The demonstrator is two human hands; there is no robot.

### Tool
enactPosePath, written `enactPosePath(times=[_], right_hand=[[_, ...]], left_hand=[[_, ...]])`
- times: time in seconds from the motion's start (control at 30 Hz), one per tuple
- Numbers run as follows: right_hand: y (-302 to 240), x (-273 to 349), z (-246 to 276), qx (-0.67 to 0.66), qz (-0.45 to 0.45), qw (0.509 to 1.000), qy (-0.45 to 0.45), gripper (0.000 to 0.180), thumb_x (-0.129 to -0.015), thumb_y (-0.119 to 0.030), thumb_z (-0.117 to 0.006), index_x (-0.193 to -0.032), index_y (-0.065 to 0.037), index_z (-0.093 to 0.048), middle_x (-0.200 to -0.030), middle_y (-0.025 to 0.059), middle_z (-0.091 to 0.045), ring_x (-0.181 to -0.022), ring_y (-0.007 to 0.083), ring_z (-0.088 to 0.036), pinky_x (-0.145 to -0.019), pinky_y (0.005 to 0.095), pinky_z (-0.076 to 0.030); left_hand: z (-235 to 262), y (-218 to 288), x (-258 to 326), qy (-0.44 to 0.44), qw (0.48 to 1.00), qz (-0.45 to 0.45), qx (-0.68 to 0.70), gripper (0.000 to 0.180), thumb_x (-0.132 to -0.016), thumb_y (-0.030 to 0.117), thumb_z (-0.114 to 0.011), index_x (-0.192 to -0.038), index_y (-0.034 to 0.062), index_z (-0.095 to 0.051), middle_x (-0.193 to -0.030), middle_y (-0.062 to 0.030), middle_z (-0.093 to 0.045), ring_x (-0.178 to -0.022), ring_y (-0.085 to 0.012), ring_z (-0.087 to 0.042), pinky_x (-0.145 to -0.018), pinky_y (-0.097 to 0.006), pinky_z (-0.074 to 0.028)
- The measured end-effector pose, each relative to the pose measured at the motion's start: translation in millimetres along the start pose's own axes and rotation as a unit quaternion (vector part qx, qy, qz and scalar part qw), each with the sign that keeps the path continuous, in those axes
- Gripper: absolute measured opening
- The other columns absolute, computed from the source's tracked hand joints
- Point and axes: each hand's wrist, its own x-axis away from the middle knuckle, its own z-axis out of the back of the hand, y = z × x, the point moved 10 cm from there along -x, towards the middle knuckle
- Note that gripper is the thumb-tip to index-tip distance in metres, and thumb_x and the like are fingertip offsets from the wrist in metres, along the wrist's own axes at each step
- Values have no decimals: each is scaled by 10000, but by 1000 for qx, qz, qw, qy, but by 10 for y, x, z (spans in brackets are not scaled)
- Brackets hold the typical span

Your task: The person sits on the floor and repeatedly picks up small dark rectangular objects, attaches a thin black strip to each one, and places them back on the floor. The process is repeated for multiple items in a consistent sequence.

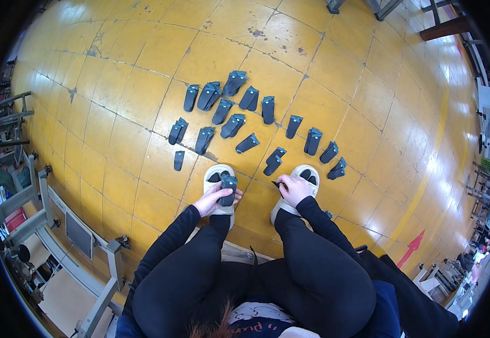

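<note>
My left hand (215, 198) is closed around a dark, flat, rounded piece (227, 194) with a greenish top end and a small pale label. It is held above the left slipper (209, 174). My right hand (296, 190) is closed beside the right slipper (299, 169), with a small dark tip (277, 184) poking out at its fingers; what it belongs to is hidden. Ahead of both hands, several similar dark pieces lie on the floor, some stacked in bundles. Among them are a thick bundle (209, 96), a single piece (179, 160) and an overlapping pair (274, 162).
Yellow tiled floor (160, 50) spreads out ahead. Metal frames (76, 276) with a dark panel (80, 234) stand at the left. Table legs (388, 9) show at the far right. A red arrow (411, 248) marks the floor at the right. My bent knees lie between the forearms.
</note>
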Motion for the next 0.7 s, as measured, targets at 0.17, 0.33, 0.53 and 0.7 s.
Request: enactPosePath(times=[0.17, 0.33, 0.53, 0.7], right_hand=[[-5, -2, 5, 0, -5, 1000, -20, 63, -820, -141, -587, -877, -114, -588, -767, 86, -667, -684, 278, -644, -609, 402, -497], [2, 1, -16, -7, -10, 1000, -23, 63, -821, -144, -586, -878, -118, -588, -768, 84, -665, -678, 280, -640, -609, 398, -496], [5, 6, -2, -9, -6, 1000, -18, 57, -822, -143, -584, -872, -117, -578, -762, 83, -661, -669, 282, -637, -598, 397, -492], [11, 4, -13, -14, -3, 1000, -15, 60, -818, -141, -585, -871, -114, -576, -766, 87, -661, -667, 283, -636, -599, 399, -494]], left_hand=[[-20, 9, 2, -4, 1000, 1, -8, 436, -920, 188, -614, -1269, -5, -437, -1177, -210, -576, -1092, -290, -598, -959, -404, -507], [4, -11, 0, -3, 1000, 3, -10, 458, -919, 204, -617, -1278, -6, -426, -1185, -206, -571, -1101, -288, -592, -968, -404, -500], [0, -12, -10, -6, 1000, 0, -9, 471, -914, 209, -625, -1278, -9, -421, -1182, -208, -573, -1098, -285, -594, -967, -401, -501], [15, -18, -16, -6, 1000, -2, -9, 476, -911, 208, -630, -1278, -9, -421, -1183, -211, -574, -1094, -285, -598, -958, -397, -507]])
